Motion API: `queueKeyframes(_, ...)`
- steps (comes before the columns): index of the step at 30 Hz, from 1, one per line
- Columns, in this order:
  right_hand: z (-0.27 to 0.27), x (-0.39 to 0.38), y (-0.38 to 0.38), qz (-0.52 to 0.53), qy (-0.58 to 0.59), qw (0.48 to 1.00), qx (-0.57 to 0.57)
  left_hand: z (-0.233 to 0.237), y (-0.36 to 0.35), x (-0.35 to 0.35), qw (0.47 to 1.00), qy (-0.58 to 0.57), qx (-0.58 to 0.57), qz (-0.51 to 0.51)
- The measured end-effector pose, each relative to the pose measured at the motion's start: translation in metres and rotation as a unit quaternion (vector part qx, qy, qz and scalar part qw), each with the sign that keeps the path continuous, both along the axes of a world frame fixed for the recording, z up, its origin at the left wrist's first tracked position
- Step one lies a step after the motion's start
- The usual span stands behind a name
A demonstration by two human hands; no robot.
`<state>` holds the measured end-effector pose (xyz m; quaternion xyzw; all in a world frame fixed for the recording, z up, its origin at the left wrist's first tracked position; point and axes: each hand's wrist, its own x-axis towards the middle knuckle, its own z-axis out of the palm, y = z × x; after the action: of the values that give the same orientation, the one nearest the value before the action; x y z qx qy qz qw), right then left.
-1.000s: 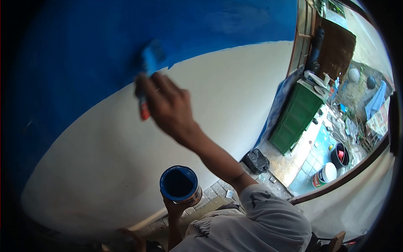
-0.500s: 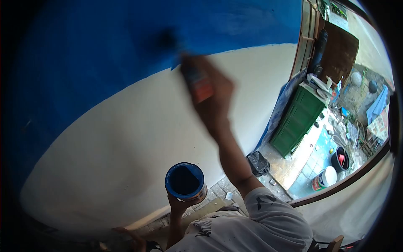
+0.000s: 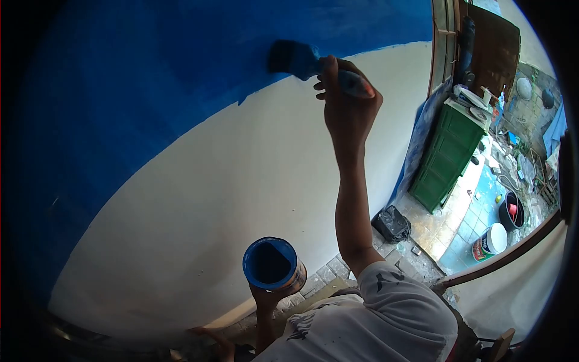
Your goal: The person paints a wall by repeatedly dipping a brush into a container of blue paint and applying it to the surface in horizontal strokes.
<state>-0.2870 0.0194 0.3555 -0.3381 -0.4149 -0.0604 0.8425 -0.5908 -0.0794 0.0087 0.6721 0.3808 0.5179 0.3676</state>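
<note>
My right hand is closed round the handle of a paintbrush, raised in front of the wall. The dark bristles point left and lie over the lower edge of the blue paint. Below that edge the wall is white. Low in the view, my left hand grips a paint can from beneath and the side. The can's rim is smeared blue, and dark blue paint shows inside it. Part of the left hand is hidden by the can.
To the right stands a green cabinet with items on top. A black plastic bag lies on the paved floor near the wall. Beyond are a white paint bucket, a black bucket and scattered clutter. A window frame borders the wall.
My right hand has moved right with the paintbrush, which now points left instead of up and left. The view has shifted slightly. My left hand still holds the paint can.
</note>
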Motion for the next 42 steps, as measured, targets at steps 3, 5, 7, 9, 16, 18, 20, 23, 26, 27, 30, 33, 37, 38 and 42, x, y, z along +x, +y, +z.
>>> queueKeyframes(3, -0.004, -0.036, -0.012, -0.188, -0.166, 0.967, 0.036, 0.003, 0.001, 0.003, 1.000, -0.016, -0.002, 0.010)
queueKeyframes(5, -0.019, -0.086, 0.002, -0.138, -0.296, 0.944, 0.039, -0.003, 0.005, 0.002, 1.000, -0.024, -0.007, 0.004)
queueKeyframes(7, -0.027, -0.147, 0.003, -0.221, -0.381, 0.897, 0.044, -0.014, 0.007, -0.003, 0.999, -0.012, -0.039, 0.012)
queueKeyframes(9, -0.020, -0.153, -0.002, -0.274, -0.393, 0.876, 0.057, -0.010, 0.009, 0.003, 1.000, -0.007, -0.024, 0.018)
queueKeyframes(16, -0.011, 0.002, 0.001, 0.178, -0.031, 0.981, -0.071, -0.007, 0.003, 0.013, 1.000, 0.008, 0.003, -0.009)
queueKeyframes(18, -0.004, 0.027, -0.003, 0.089, 0.005, 0.995, -0.052, -0.012, 0.002, 0.015, 1.000, -0.004, -0.013, -0.017)
queueKeyframes(20, -0.010, 0.017, -0.004, 0.018, -0.050, 0.998, -0.018, -0.010, 0.000, 0.021, 0.999, -0.011, -0.026, -0.029)
queueKeyframes(23, -0.019, -0.028, -0.010, -0.100, -0.246, 0.963, 0.053, 0.002, -0.003, 0.031, 0.999, -0.015, -0.020, -0.030)
queueKeyframes(26, -0.035, -0.105, -0.007, -0.130, -0.367, 0.921, 0.022, 0.004, -0.009, 0.034, 0.998, 0.016, -0.032, -0.050)
queueKeyframes(27, -0.031, -0.115, -0.008, -0.119, -0.377, 0.918, 0.016, 0.005, -0.010, 0.037, 0.999, 0.010, -0.022, -0.039)
queueKeyframes(30, -0.022, -0.070, -0.014, 0.050, -0.293, 0.952, 0.069, 0.009, -0.007, 0.040, 0.999, 0.006, -0.019, -0.045)
queueKeyframes(33, -0.023, -0.001, -0.007, 0.061, -0.143, 0.988, -0.005, 0.014, -0.013, 0.034, 0.998, -0.007, -0.036, -0.050)
queueKeyframes(37, -0.010, 0.029, -0.009, -0.073, -0.066, 0.995, -0.025, 0.028, -0.021, 0.037, 0.995, -0.071, -0.048, -0.055)
queueKeyframes(38, -0.013, 0.020, -0.011, -0.110, -0.103, 0.989, -0.009, 0.019, -0.020, 0.035, 0.995, -0.072, -0.049, -0.055)
queueKeyframes(42, -0.038, -0.083, 0.001, -0.154, -0.356, 0.921, -0.035, -0.003, -0.018, 0.024, 0.997, -0.049, -0.045, -0.033)
